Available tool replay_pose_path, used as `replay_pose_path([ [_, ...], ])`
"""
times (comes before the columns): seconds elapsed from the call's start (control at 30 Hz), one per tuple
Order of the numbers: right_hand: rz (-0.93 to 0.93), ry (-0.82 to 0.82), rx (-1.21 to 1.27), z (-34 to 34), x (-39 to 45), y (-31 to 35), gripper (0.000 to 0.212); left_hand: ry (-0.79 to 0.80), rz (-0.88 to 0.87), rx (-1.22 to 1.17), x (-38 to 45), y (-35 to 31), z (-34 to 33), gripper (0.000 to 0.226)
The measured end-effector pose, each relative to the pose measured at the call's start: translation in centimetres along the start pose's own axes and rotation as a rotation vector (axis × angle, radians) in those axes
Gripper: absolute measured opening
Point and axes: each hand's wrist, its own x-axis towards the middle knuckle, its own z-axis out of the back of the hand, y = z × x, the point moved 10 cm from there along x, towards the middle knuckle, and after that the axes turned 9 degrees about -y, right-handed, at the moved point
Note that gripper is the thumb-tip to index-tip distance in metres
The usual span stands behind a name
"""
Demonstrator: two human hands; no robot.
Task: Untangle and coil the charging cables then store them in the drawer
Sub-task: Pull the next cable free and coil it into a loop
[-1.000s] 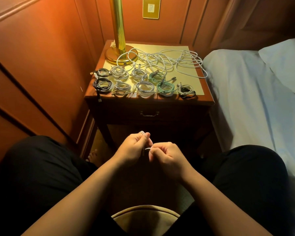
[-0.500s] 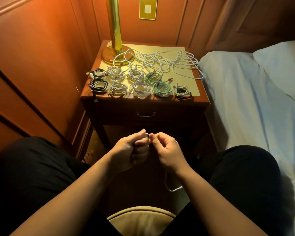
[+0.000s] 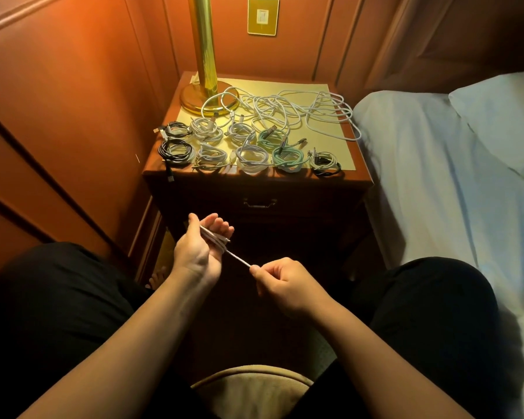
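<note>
White cable between both hands.

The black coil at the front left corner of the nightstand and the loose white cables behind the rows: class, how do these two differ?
The black coil is dark and wound into a compact ring; the loose white cables are pale and sprawl in tangled open loops. The black coil lies at the front edge with one end hanging over it; the white cables lie further back, one loop over the lamp base. Both rest on the nightstand, outside the closed drawer.

The nightstand stands beyond both hands — coiled cables lie along its near edge, loose cables behind them. The bed lies right of the right hand.
</note>
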Motion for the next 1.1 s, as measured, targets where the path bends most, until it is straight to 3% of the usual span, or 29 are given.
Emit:
replay_pose_path([
  [0.1,0.076,-0.031,0.067,0.7,-0.3,1.0,0.045,0.029,-0.235,0.311,1.0,-1.7,-0.1,0.048],
  [0.2,0.168,-0.072,0.114,1.5,-0.4,2.1,0.042,0.196,-0.416,0.628,-0.2,-1.6,-1.8,0.045],
  [0.3,0.212,-0.128,0.166,2.4,-0.5,2.6,0.032,0.348,-0.709,0.967,-3.0,-1.0,-3.7,0.039],
  [0.37,0.244,-0.176,0.2,3.2,-0.5,2.8,0.031,0.477,-0.79,1.123,-4.5,0.3,-4.8,0.039],
  [0.43,0.283,-0.234,0.212,4.1,-0.6,3.2,0.032,0.617,-0.676,1.184,-4.7,2.3,-5.0,0.047],
  [0.57,0.291,-0.364,0.216,5.9,-0.2,2.9,0.032,0.755,-0.213,1.076,-5.3,5.1,-4.8,0.064],
  [0.63,0.245,-0.366,0.229,6.0,0.3,2.3,0.029,0.808,-0.017,0.999,-6.6,6.0,-4.8,0.059],
  [0.73,0.127,-0.237,0.297,4.8,1.0,1.5,0.019,0.909,0.151,0.78,-7.7,6.0,-4.8,0.044],
  [0.83,0.117,-0.064,0.327,3.3,0.8,1.8,0.026,0.983,0.345,0.549,-8.5,6.0,-4.7,0.046],
  [0.97,0.179,-0.072,0.31,3.8,0.5,2.4,0.031,0.963,0.496,0.396,-9.0,5.8,-4.8,0.053],
  [1.1,0.215,-0.146,0.267,4.7,0.5,2.9,0.028,0.8,0.413,0.483,-8.7,5.0,-5.2,0.05],
])
